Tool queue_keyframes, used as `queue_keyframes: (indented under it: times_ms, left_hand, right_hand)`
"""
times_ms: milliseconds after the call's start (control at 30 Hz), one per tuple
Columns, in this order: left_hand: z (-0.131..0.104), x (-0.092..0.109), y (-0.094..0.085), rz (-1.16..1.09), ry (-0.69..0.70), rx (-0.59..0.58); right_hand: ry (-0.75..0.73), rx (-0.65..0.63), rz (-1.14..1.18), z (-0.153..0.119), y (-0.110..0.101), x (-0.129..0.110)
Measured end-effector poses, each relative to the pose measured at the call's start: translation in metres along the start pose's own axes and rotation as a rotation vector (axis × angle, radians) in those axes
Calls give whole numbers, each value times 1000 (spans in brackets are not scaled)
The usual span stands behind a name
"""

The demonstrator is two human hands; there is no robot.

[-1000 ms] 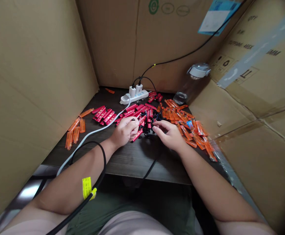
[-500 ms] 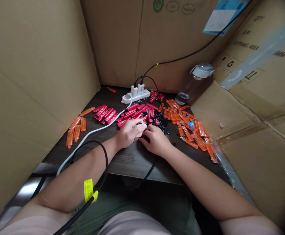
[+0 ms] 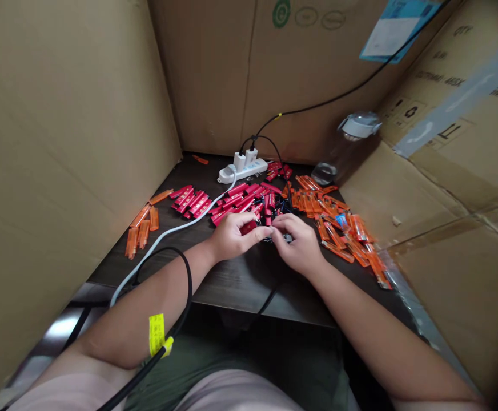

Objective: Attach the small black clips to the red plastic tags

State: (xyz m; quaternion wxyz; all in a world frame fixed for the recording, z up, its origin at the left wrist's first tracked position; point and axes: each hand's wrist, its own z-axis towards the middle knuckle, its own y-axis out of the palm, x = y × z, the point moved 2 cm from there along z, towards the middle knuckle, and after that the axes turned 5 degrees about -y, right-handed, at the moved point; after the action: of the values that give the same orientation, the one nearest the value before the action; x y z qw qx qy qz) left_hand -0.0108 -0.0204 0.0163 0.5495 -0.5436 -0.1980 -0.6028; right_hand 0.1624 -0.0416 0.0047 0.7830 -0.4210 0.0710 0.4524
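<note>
In my left hand (image 3: pixel 234 237) is a red lighter casing (image 3: pixel 248 228), its lower part covered by my fingers and thumb. My right hand (image 3: pixel 297 242) is closed in a pinch, its fingertips meeting my left thumb; whatever sits between them is too small to make out. Just beyond both hands lies a heap of red lighter casings (image 3: pixel 243 198) with small black parts (image 3: pixel 281 204) at its right side. Orange see-through lighter bodies (image 3: pixel 311 201) are piled to the right of my right hand.
A white power strip (image 3: pixel 249 169) with plugs stands at the back; its pale cable (image 3: pixel 167 229) crosses the table on the left. A clear bottle (image 3: pixel 338 151) stands back right. More orange lighter bodies (image 3: pixel 143 233) lie left. Cardboard walls (image 3: pixel 215 74) enclose the table. A black cable (image 3: pixel 187 274) loops over my left forearm.
My hands have shifted slightly apart and my right hand has moved right. The red casing in my left hand now shows. The whole view has shifted a little.
</note>
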Motion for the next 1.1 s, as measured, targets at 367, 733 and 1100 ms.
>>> queue_keyframes:
  times_ms: [367, 733, 1100]
  left_hand:
    - [1, -3, 6, 122, 88, 22]
    - [0, -6, 13, 214, 124, -12]
    - [-1, -6, 14, 268, 160, 6]
  right_hand:
    - [601, 109, 962, 4, -15, 2]
    - [745, -63, 1267, 3, -18, 7]
    - [755, -69, 1340, 3, -16, -1]
